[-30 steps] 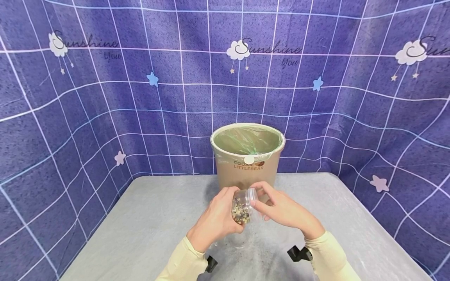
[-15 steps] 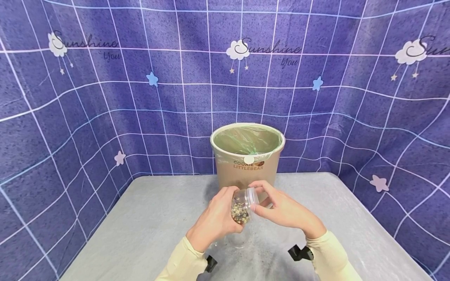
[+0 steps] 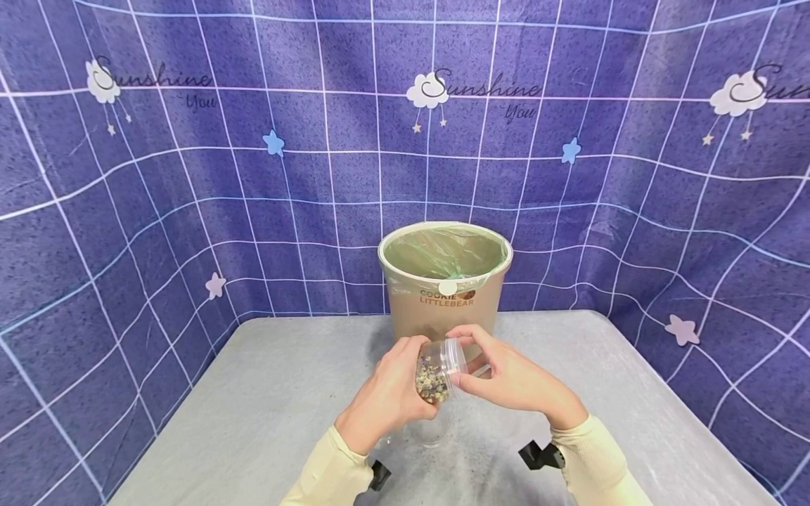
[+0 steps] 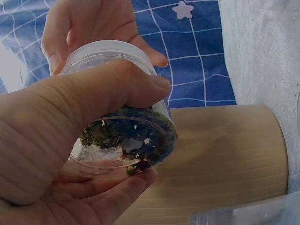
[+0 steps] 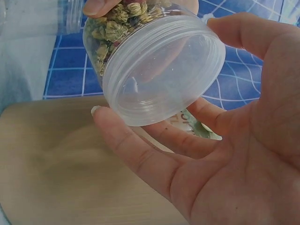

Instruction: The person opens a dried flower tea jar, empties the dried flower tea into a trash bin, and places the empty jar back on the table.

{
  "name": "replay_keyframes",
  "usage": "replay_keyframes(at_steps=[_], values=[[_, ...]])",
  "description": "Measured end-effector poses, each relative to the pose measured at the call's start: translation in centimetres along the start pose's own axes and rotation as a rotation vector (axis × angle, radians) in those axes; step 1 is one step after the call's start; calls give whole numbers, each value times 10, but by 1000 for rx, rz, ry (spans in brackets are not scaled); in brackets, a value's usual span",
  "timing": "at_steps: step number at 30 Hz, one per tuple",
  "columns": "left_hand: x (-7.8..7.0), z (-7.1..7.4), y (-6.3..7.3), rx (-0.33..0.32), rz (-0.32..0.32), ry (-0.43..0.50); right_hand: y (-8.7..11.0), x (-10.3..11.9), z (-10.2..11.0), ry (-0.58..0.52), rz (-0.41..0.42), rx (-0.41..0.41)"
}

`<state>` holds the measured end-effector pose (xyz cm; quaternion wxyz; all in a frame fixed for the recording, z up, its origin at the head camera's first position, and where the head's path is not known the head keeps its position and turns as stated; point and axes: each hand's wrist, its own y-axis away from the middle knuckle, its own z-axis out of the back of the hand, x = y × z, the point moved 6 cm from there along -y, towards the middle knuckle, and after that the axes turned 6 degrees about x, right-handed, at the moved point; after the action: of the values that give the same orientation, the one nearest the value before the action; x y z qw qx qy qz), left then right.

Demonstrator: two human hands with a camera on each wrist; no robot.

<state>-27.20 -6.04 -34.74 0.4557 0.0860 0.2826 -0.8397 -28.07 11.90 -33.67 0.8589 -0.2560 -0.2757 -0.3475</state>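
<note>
Above table (image 3: 285, 393), left hand (image 3: 384, 393) grips clear jar (image 3: 432, 379) of flowers (image 5: 117, 30), right hand (image 3: 509, 376) its lid (image 3: 453, 354).

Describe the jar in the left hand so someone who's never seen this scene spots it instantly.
Find the beige bin standing at the back of the grey table. In front of its lower wall, the left hand grips a clear, tilted jar whose frosted lid faces the right hand. The dried flowers inside set it apart from the other clear container, where none show.
</note>
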Motion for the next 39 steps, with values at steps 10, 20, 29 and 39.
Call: replay_keyframes(at_steps=[10, 20, 29, 39], values=[[0, 0, 1, 1, -6, -4, 0, 0, -1, -64, 45, 16], [1, -1, 1, -4, -9, -2, -1, 2, -3, -112, 54, 31], [1, -1, 1, 1, 1, -2, -1, 4, -3, -125, 59, 30], [1, -2, 0, 15, 8, -1, -2, 7, -3, -108, 120, 22]])
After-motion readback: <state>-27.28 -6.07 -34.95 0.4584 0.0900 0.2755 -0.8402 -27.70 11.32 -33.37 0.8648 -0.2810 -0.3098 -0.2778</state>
